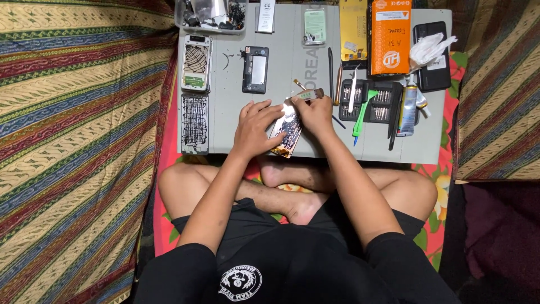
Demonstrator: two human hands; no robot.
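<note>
Seated cross-legged, with a grey work mat [315, 135] laid just ahead of the knees, so every part sits within arm's reach. Opened phone panel [288, 133] at the mat's near edge, tilted, its inner face up and streaked with dark adhesive lines.

Left hand [256, 128]: flat and mostly spread, fingers pressed down on the panel's left side, apparently to pin it steady; not closed round anything.

Right hand [316, 112]: curled at the panel's upper end, fingers closed on a small flat tool [310, 95] whose tip pokes out past the knuckles; exact grip hidden.

Alongside, laid out in order: 2 stripped phone frames [196, 63] down the left, a dark midframe [255, 70] in the middle, a screwdriver bit set [371, 101] and orange box [390, 37] to the right, a clear parts tray [211, 16] at the far edge.
</note>
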